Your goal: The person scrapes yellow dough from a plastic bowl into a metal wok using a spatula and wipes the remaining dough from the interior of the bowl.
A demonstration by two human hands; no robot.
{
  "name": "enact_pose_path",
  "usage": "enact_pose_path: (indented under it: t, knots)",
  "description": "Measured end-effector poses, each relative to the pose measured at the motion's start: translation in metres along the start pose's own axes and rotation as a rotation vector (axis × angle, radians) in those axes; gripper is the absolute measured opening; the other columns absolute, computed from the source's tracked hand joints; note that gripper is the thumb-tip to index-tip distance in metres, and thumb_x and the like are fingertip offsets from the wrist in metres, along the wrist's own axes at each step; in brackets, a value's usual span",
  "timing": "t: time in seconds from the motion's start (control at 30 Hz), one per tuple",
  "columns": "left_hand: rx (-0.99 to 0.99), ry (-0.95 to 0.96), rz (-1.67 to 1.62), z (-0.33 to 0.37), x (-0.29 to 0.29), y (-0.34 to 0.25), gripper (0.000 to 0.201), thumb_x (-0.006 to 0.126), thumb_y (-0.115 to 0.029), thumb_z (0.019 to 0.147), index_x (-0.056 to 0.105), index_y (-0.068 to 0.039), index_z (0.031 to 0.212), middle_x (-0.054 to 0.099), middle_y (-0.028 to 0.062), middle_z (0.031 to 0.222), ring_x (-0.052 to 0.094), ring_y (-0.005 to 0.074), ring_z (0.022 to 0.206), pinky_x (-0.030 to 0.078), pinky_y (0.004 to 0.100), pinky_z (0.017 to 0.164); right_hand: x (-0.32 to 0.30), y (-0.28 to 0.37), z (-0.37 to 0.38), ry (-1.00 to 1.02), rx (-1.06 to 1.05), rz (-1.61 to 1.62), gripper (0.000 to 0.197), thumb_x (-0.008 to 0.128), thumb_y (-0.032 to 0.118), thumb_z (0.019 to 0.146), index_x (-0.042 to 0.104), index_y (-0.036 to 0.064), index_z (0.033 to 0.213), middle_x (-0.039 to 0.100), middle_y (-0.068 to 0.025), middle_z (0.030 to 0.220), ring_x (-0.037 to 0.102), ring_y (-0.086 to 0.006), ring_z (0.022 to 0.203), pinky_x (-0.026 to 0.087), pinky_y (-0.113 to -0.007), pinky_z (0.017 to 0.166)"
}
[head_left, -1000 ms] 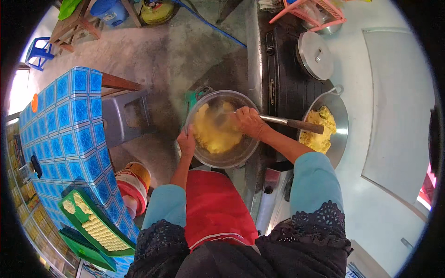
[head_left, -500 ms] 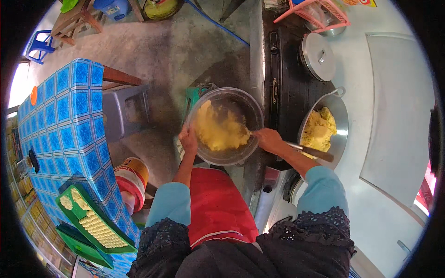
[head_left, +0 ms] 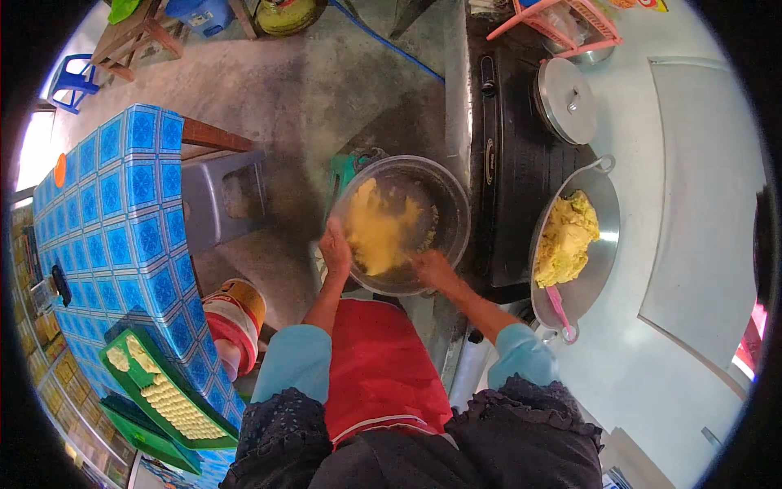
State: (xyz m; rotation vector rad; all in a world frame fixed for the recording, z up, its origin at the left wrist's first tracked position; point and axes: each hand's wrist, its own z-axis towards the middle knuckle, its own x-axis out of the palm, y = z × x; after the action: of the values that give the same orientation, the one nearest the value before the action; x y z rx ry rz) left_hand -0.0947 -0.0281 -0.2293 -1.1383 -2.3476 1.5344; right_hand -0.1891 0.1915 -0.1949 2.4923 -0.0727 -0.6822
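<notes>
While the left hand's [head_left: 335, 249] fingers clasp the rim of the round plastic bowl [head_left: 456, 196] at mid-frame, the right hand [head_left: 433, 270] has swept from its right side to its lower edge, suggesting stirring; blur hides whether those fingers grasp anything. Crumbly yellow mixture [head_left: 375, 230] heaps leftward inside, and lumpy yellow mash [head_left: 568, 232] fills a shiny metal pan [head_left: 605, 257] at right.

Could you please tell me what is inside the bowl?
A blurred yellow mass; the right hand reaches over the near rim. The bowl bottom beneath the mass is covered and cannot be seen.
</notes>
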Motion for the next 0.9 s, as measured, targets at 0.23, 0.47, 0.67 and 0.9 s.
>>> enact_pose_path:
  t: [0.23,0.47,0.67,0.9]
  knots:
    - [0.142,-0.031,0.058,0.004,0.001,0.011,0.052,0.032,-0.039,0.097,0.055,0.005,0.114,0.060,0.0258,0.102,0.058,0.0359,0.095,0.043,0.0425,0.081,-0.045,0.054,0.004,0.109,-0.301,-0.687,0.040,0.052,0.009,0.075,0.059,0.0121,0.113,0.062,-0.0198,0.083,0.062,-0.0354,0.078,0.051,-0.045,0.066]
    - [0.104,0.050,-0.022,0.007,-0.001,0.020,0.052,0.035,-0.040,0.096,0.057,0.005,0.111,0.061,0.0229,0.102,0.059,0.0335,0.095,0.044,0.0412,0.080,-0.081,0.053,-0.050,-0.172,-0.346,-0.793,0.058,0.055,0.005,0.075,0.043,0.0134,0.131,0.057,-0.0167,0.085,0.059,-0.0340,0.069,0.051,-0.044,0.060]
    - [0.100,0.017,-0.097,0.002,0.001,0.012,0.055,0.036,-0.042,0.097,0.054,0.005,0.119,0.061,0.0223,0.107,0.058,0.0310,0.099,0.044,0.0375,0.083,-0.062,0.043,-0.085,-0.334,-0.339,-0.782,0.069,0.059,-0.002,0.068,0.045,0.0173,0.132,0.052,-0.0131,0.085,0.057,-0.0294,0.079,0.049,-0.039,0.056]
    - [0.104,-0.015,-0.006,0.001,-0.002,-0.002,0.050,0.039,-0.037,0.097,0.057,0.006,0.113,0.064,0.0211,0.097,0.061,0.0277,0.092,0.045,0.0358,0.078,-0.099,0.031,-0.080,-0.184,-0.098,-0.722,0.060,0.057,0.004,0.070,0.049,0.0153,0.128,0.056,-0.0148,0.078,0.058,-0.0325,0.069,0.049,-0.045,0.061]
